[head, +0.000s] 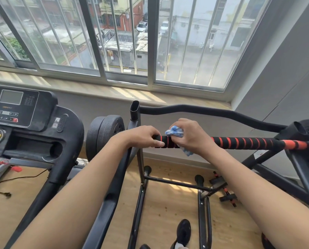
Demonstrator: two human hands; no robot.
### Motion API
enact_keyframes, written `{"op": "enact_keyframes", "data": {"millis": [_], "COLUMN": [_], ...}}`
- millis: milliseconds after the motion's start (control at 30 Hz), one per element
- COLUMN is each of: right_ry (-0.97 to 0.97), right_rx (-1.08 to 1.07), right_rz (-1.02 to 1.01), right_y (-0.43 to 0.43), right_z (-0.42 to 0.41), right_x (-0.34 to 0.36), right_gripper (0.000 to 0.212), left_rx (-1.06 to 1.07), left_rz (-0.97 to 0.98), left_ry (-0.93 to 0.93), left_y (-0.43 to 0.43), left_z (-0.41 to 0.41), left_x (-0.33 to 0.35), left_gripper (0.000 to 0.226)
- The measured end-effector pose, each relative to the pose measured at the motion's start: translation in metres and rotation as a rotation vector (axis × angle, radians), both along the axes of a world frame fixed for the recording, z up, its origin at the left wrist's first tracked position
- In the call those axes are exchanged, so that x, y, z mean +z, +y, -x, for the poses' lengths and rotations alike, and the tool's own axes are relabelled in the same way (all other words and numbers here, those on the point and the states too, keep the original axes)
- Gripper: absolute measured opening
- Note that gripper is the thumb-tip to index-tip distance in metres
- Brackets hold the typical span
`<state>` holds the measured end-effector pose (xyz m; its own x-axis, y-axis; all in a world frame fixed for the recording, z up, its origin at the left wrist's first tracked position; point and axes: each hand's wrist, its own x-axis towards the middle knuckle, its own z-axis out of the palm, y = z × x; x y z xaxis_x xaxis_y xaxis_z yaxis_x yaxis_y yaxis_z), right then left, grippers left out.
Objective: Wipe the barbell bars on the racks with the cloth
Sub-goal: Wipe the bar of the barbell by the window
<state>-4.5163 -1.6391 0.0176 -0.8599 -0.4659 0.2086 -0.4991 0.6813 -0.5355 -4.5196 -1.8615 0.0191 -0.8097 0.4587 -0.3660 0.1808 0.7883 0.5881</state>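
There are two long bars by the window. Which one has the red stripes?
The nearer bar, the straight one both hands hold, has red stripes on black; the right hand presses the blue cloth on it. The wavy bar behind it is plain black.

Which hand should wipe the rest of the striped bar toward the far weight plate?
Probably the right hand: it already grips the cloth around the striped bar, with the unwiped stretch on its side. The left hand just steadies the bar.

1 head cam, looking down, close.
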Motion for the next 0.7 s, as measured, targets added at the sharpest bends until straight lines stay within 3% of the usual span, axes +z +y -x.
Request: {"op": "enact_keyframes", "data": {"millis": [100, 200, 367, 467, 567, 700], "right_ry": [0.021, 0.047, 0.072, 0.059, 0.025, 0.010], "right_rx": [-0.045, -0.021, 0.034, 0.092, 0.136, -0.001], "right_rz": [-0.004, -0.036, -0.073, -0.071, -0.087, 0.007], "right_y": [-0.004, -0.006, -0.006, -0.002, 0.002, 0.000], "right_z": [-0.002, -0.009, -0.012, -0.014, -0.015, -0.003], "right_x": [-0.004, -0.005, -0.002, -0.001, -0.001, 0.000], "right_gripper": [0.014, 0.017, 0.018, 0.017, 0.016, 0.014], "left_rx": [0.067, 0.102, 0.083, 0.036, -0.012, -0.022], "left_rz": [0.035, -0.034, -0.182, -0.183, -0.169, -0.077], "left_ry": [0.337, 0.564, 0.425, 0.244, 0.054, 0.028], "left_y": [0.003, -0.002, -0.008, -0.010, -0.008, -0.008], "left_z": [-0.022, -0.033, -0.018, -0.005, 0.006, 0.013], "left_x": [-0.021, -0.038, -0.032, -0.022, -0.008, -0.009], "left_gripper": [0.040, 0.036, 0.031, 0.020, 0.024, 0.027]}}
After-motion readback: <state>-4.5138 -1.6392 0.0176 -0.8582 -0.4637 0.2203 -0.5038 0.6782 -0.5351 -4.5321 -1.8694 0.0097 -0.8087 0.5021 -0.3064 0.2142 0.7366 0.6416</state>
